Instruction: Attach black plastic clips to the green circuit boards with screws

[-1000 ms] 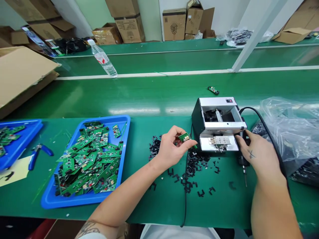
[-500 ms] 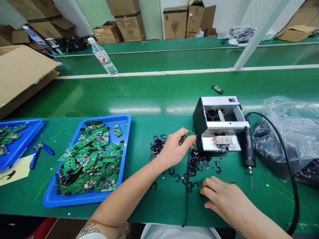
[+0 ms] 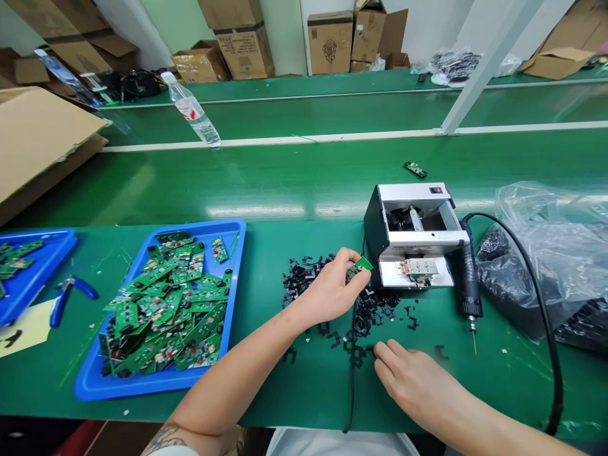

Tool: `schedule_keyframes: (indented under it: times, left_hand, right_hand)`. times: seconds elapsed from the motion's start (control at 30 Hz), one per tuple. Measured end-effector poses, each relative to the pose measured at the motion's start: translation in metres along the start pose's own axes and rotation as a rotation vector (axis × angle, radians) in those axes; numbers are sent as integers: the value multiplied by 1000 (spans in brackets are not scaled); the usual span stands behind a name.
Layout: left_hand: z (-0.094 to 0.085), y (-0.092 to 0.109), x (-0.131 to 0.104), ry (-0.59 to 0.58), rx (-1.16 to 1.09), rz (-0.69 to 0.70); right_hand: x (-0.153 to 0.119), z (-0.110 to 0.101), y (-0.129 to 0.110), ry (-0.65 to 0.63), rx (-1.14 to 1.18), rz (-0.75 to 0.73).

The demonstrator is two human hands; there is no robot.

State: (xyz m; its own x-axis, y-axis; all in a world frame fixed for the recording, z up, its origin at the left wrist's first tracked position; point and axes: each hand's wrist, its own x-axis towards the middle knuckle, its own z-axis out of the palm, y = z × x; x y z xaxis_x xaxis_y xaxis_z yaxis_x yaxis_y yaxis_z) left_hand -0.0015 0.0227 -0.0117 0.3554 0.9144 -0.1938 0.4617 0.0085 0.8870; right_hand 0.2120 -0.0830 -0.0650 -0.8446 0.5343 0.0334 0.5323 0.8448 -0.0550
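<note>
My left hand [image 3: 338,284] pinches a small green circuit board [image 3: 361,265] between thumb and fingers, in front of the small silver-and-black machine [image 3: 422,237]. Beneath that hand lies a heap of small black plastic clips [image 3: 373,313]. My right hand [image 3: 403,373] rests low over the mat, its fingers curled together at the near edge of the loose clips. What its fingertips hold, if anything, is hidden. One single clip [image 3: 441,352] lies to the right, beyond the back of that hand.
A blue tray [image 3: 237,278] full of circuit boards stands left, with cutting pliers [image 3: 66,297] and another blue tray [image 3: 59,250] farther left. An electric screwdriver [image 3: 469,285] and its cable sit right, beside a plastic bag [image 3: 532,278]. A thin black cable [image 3: 352,380] crosses the mat.
My right hand has shifted slightly left and up toward the loose clips, and its fingers have drawn closer together. My left hand still holds the circuit board, now tilted a little differently.
</note>
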Motion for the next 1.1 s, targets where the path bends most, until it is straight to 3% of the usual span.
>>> schedule_keyframes:
  times: [0.43, 0.6, 0.73, 0.87, 1.0, 1.1]
  left_hand:
    - [0, -1, 0, -35, 70, 24]
    - [-2, 0, -2, -65, 67, 25]
    - [-4, 3, -3, -120, -3, 47]
    - [1, 9, -9, -220, -278, 41]
    - [15, 16, -19, -387, -755, 107]
    - [23, 19, -23, -377, -918, 254]
  right_hand:
    - [-5, 8, -4, 50, -80, 112]
    - [-5, 15, 0, 90, 1, 152]
    - [-5, 0, 13, 136, 204, 193]
    - [-12, -40, 37, 351, 635, 420]
    - [-1, -70, 54, 668, 723, 808]
    - [23, -72, 53, 805, 793, 875]
